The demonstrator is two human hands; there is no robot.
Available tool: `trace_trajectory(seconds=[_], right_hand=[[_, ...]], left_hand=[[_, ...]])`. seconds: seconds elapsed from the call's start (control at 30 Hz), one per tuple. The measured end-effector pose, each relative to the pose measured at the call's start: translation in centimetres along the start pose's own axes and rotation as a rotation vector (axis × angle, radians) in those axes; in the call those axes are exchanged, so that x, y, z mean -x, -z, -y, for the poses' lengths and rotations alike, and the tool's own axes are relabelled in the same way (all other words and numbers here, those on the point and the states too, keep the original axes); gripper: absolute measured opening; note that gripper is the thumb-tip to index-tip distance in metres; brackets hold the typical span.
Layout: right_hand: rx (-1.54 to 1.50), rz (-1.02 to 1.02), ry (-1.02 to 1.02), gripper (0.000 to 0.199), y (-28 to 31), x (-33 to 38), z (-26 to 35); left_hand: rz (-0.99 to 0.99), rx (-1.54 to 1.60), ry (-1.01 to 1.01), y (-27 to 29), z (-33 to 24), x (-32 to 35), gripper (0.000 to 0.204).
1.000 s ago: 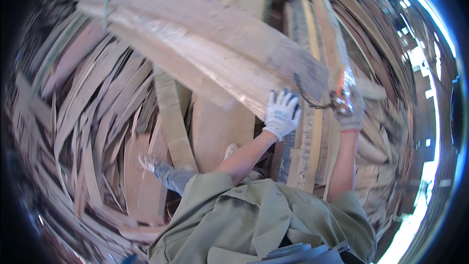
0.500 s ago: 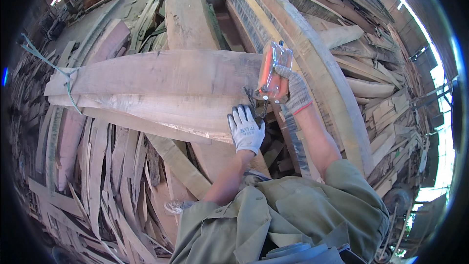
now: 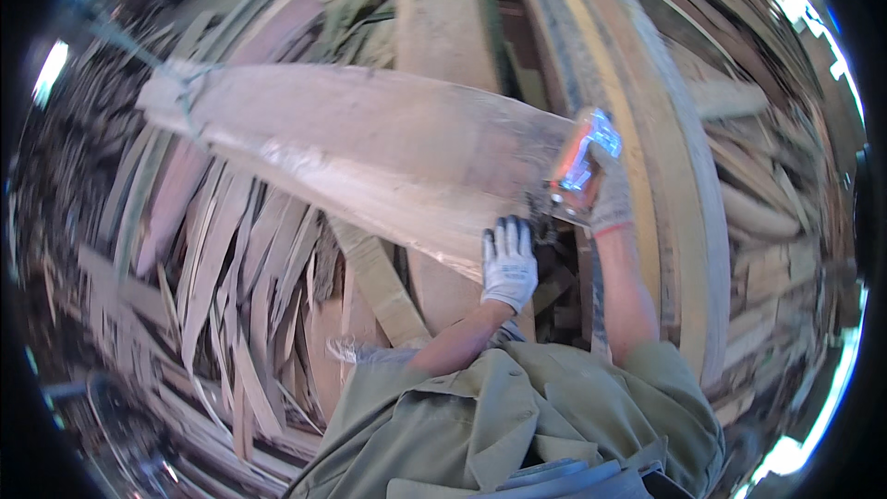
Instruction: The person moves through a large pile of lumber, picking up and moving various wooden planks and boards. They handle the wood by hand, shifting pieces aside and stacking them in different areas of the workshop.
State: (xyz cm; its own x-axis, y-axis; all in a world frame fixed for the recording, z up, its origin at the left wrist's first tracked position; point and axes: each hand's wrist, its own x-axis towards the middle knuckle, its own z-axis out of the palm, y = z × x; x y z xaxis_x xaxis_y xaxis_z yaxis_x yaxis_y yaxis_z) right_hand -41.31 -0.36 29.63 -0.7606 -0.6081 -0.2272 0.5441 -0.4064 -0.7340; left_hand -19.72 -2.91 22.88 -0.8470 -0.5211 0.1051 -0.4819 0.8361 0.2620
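Observation:
My left hand point(image 3: 508, 268), in a white glove with dark fingertips, lies with fingers stretched out against the near right end of a large pale timber slab point(image 3: 370, 143). A dark chain point(image 3: 543, 226) shows just beyond its fingers, partly hidden. My right hand point(image 3: 610, 189), in a grey knit glove with a red cuff, grips an orange handheld remote point(image 3: 580, 162) wrapped in shiny clear plastic. That remote is held over the slab's right end. A pale green strap point(image 3: 189, 92) is looped around the slab's far left end.
Long thick boards point(image 3: 688, 185) run away from me on the right. A wide board point(image 3: 439, 18) passes behind the slab. Loose offcuts and bark-edged strips point(image 3: 222, 296) are heaped at the left, and more stacked timber point(image 3: 758, 212) lies at the far right.
The view has turned, so the slab now slants down toward the right. Both hands appear farther right in the picture; the right hand keeps its hold on the remote, and the left stays at the slab.

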Motion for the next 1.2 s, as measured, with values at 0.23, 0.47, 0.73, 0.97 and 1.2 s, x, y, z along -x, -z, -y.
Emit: trace_trajectory(seconds=[0.23, 0.47, 0.73, 0.97, 1.2], right_hand=[[0.068, -0.156, -0.116, 0.058, 4.3, -4.2, -1.3], [0.266, -0.207, 0.045, 0.045, 1.8, -2.3, -2.2], [0.315, -0.213, 0.027, 0.053, -0.4, -0.8, -1.8], [0.337, -0.186, 0.065, 0.055, -2.1, 0.3, -1.3], [0.291, -0.245, -0.027, 0.057, -1.0, 0.2, -1.4]], left_hand=[[-0.06, 0.062, 0.005, -0.5, -0.1, 0.1, 0.063], [-0.042, 0.095, 0.001, -1.2, 0.0, 0.6, 0.053], [-0.067, 0.099, 0.001, -0.1, 0.0, 0.8, 0.051], [0.028, 0.146, 0.009, 0.7, -0.1, 0.8, 0.056], [-0.021, 0.132, -0.005, 0.4, -0.1, 0.8, 0.051]])
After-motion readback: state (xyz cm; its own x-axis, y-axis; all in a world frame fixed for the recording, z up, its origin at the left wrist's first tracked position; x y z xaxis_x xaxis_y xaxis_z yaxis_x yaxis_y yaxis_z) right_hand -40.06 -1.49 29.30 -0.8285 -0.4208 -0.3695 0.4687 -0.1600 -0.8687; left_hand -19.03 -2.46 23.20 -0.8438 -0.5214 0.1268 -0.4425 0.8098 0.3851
